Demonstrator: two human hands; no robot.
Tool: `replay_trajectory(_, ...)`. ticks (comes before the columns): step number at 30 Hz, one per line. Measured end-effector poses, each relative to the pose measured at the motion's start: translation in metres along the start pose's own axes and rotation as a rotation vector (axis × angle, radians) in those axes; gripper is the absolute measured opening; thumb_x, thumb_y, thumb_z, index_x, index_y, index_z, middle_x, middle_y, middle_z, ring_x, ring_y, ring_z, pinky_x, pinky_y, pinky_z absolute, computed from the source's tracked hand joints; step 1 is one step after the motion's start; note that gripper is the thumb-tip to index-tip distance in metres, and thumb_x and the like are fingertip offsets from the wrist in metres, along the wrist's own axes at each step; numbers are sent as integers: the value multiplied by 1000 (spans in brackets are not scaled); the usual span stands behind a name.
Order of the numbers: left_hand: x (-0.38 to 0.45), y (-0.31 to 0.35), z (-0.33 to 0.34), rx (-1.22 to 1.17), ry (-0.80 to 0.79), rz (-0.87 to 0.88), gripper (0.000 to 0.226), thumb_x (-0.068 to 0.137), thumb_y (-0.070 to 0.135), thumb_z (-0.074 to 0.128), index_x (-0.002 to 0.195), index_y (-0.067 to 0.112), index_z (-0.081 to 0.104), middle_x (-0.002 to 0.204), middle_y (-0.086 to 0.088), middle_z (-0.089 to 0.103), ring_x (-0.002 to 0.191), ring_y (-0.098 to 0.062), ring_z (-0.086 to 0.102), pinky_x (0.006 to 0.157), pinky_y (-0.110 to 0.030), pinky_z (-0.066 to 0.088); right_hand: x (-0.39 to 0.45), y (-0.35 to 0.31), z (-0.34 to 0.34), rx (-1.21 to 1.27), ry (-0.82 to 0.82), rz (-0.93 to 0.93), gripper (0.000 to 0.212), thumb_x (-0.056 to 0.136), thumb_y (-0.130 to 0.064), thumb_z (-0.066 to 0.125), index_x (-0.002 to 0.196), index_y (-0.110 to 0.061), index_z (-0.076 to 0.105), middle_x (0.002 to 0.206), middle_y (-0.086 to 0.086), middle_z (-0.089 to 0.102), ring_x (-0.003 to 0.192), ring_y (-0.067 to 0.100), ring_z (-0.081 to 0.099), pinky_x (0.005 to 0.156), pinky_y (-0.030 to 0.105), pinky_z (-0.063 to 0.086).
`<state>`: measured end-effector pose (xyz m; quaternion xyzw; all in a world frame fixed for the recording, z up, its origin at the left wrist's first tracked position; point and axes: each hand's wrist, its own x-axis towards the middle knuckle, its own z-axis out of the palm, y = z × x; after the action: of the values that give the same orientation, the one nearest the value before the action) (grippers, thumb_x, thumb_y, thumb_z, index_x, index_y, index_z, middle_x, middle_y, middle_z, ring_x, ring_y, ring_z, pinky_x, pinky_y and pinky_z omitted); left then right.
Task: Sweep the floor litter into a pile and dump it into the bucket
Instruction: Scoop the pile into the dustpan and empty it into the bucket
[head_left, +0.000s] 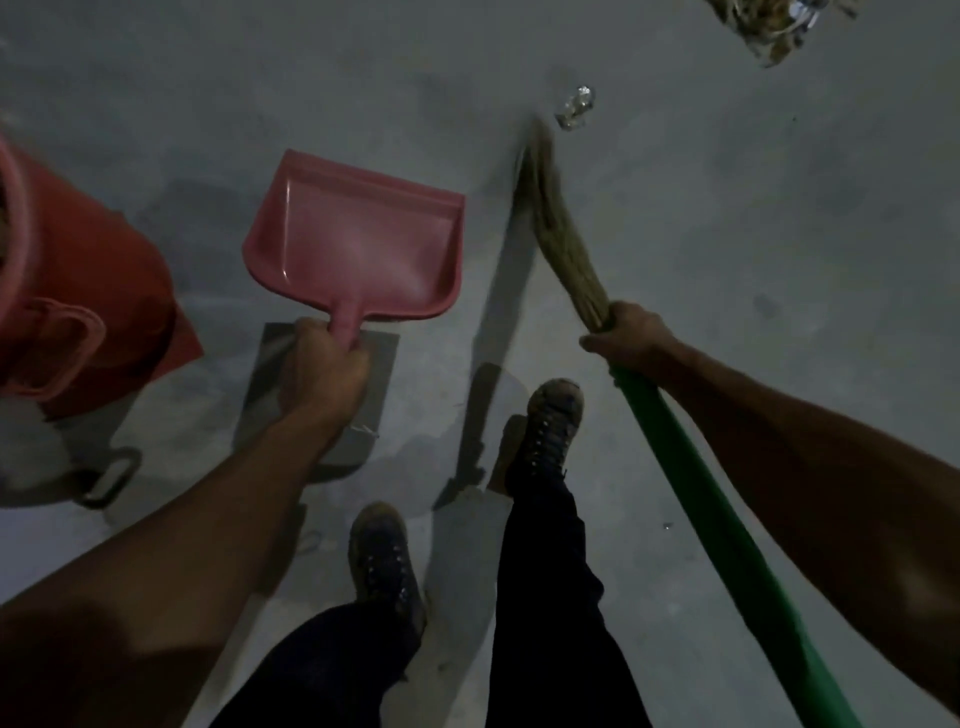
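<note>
My left hand (322, 369) grips the handle of a pink dustpan (363, 239), held above the floor with its pan empty. My right hand (631, 338) grips a broom where the green handle (727, 545) meets the straw bristles (558, 228); the bristle tip points up the frame toward a small crumpled clear wrapper (575, 108). A pile of litter (769, 26), straw-coloured scraps and shiny bits, lies at the top right edge. A red bucket (78, 291) stands at the far left, partly cut off.
The grey concrete floor (727, 208) is dim, with dark shadows of the broom and dustpan. A grey metal vessel with a handle (104, 478) sits below the bucket. My two feet in dark boots (550, 421) stand at the bottom centre.
</note>
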<state>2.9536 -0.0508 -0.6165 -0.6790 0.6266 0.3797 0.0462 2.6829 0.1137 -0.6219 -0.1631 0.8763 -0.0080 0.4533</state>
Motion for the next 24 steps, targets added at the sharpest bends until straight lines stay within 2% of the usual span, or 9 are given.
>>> replay_trajectory(2, 1, 12, 7, -15, 20, -12, 32, 83, 38, 57, 101, 12, 51, 97, -18, 67, 87, -38, 67, 80, -49, 55, 1, -7, -5, 6, -29, -104, 43, 87, -26, 69, 123, -14, 50, 108, 14, 60, 89, 31, 66, 77, 46, 60)
replay_trajectory(6, 8, 39, 22, -20, 35, -50, 36, 80, 43, 55, 100, 13, 54, 97, -19, 68, 86, -39, 67, 82, -50, 55, -6, -10, 12, -120, -194, -294, 36, 92, -22, 61, 124, -14, 48, 103, 8, 58, 73, 19, 61, 61, 32, 54)
replay_trajectory(7, 12, 45, 27, -13, 31, -60, 39, 77, 45, 55, 100, 12, 56, 97, -20, 68, 86, -39, 67, 82, -50, 55, -4, -7, 15, -163, -230, -320, 34, 93, -22, 59, 125, -13, 48, 103, 9, 58, 74, 20, 61, 61, 31, 54)
replay_trajectory(9, 21, 54, 36, 12, 21, -80, 45, 71, 45, 54, 98, 10, 60, 94, -21, 69, 85, -40, 68, 81, -50, 56, 9, 2, 12, -232, -265, -324, 32, 94, -22, 59, 124, -12, 52, 105, 11, 60, 80, 23, 63, 66, 33, 56)
replay_trajectory(11, 29, 63, 46, 41, 3, -89, 49, 69, 46, 53, 96, 7, 63, 92, -22, 69, 83, -40, 67, 80, -50, 56, 35, 14, -5, -171, -272, -225, 26, 95, -21, 59, 119, -12, 54, 100, 9, 60, 71, 19, 61, 57, 29, 54)
replay_trajectory(13, 33, 77, 55, 64, -9, -88, 50, 72, 48, 51, 95, 5, 64, 91, -23, 69, 83, -41, 67, 80, -49, 56, 69, 25, -35, -56, -231, -95, 26, 96, -23, 59, 119, -10, 54, 98, 9, 61, 65, 18, 61, 50, 26, 52)
replay_trajectory(16, 35, 102, 68, 78, -15, -89, 40, 78, 44, 51, 93, 9, 62, 89, -20, 68, 80, -38, 66, 78, -46, 56, 111, 31, -94, 58, -92, 19, 36, 95, -26, 62, 124, -5, 55, 97, 12, 64, 67, 22, 66, 57, 31, 58)
replay_trajectory(20, 35, 139, 76, 103, -31, -60, 33, 78, 41, 52, 96, 14, 59, 93, -19, 67, 83, -38, 66, 80, -46, 55, 125, 24, -154, 209, 31, -57, 40, 95, -25, 62, 130, -10, 52, 98, 12, 62, 71, 25, 68, 64, 38, 62)
replay_trajectory(24, 34, 182, 80, 140, -62, 10, 24, 86, 33, 55, 98, 12, 59, 90, -22, 66, 82, -40, 65, 77, -43, 53, 108, 28, -184, 249, 91, -148, 43, 94, -24, 62, 134, -16, 50, 106, 12, 63, 65, 24, 68, 49, 29, 58)
